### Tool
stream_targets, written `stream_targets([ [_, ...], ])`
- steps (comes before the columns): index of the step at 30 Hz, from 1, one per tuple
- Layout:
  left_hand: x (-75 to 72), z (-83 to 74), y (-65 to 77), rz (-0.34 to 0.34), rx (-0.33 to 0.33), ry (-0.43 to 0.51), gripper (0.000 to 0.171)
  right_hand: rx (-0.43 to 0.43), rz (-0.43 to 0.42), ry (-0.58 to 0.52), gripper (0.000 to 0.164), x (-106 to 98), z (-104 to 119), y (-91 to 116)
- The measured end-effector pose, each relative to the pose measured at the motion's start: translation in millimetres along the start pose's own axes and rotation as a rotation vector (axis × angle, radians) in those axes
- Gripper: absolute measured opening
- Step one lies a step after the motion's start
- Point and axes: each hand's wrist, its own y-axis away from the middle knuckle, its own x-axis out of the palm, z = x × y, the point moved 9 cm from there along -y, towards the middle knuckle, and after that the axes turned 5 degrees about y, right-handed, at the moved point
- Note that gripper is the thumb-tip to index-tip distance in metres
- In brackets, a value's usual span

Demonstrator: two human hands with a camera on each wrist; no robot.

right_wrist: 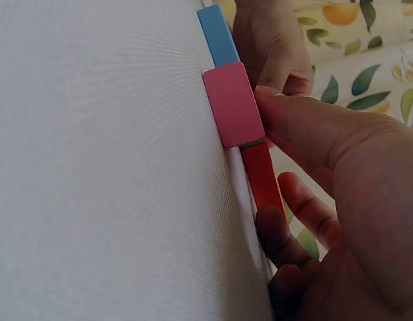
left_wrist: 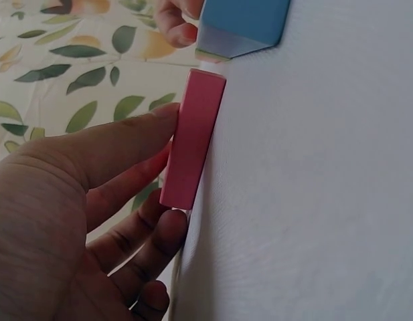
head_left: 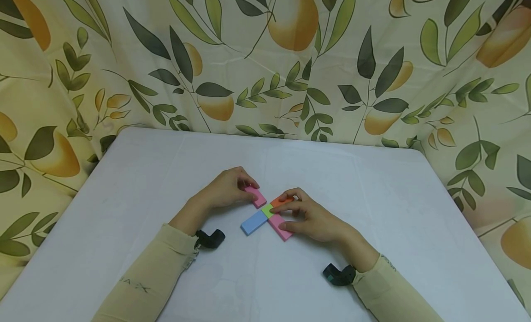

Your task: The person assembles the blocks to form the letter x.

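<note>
My left hand point(head_left: 226, 188) pinches a pink rectangular block point(head_left: 258, 198) between thumb and fingers, close to the upper left of a small block group. In the left wrist view that pink block point(left_wrist: 194, 137) shows its long narrow side. At the group's centre is a small green block point(head_left: 267, 210). Around it lie a blue block point(head_left: 254, 223), an orange block point(head_left: 279, 202) and a second pink block point(head_left: 279, 227). My right hand point(head_left: 313, 216) holds the group with bent fingers: thumb on the second pink block, index finger on the green, another finger at the orange.
The blocks lie near the middle of a white-covered table point(head_left: 166, 169). A curtain point(head_left: 257, 73) with a fruit-and-leaf print hangs behind it and along its sides. A black wrist camera point(head_left: 210, 239) sits at the left cuff, another black camera point(head_left: 339, 275) at the right.
</note>
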Motion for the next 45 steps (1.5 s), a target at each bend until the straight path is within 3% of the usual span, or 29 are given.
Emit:
stream_targets([
  [26, 3.2, -3.7, 2.8, 0.006, 0.007, 0.014, 0.025, 0.002, 0.009, -0.020, 0.039, 0.2, 2.2, 1.3],
  [45, 7.2, 2.3, -2.3, 0.015, 0.033, 0.021, 0.025, -0.009, 0.001, -0.008, 0.039, -0.9, 1.9, 1.8],
])
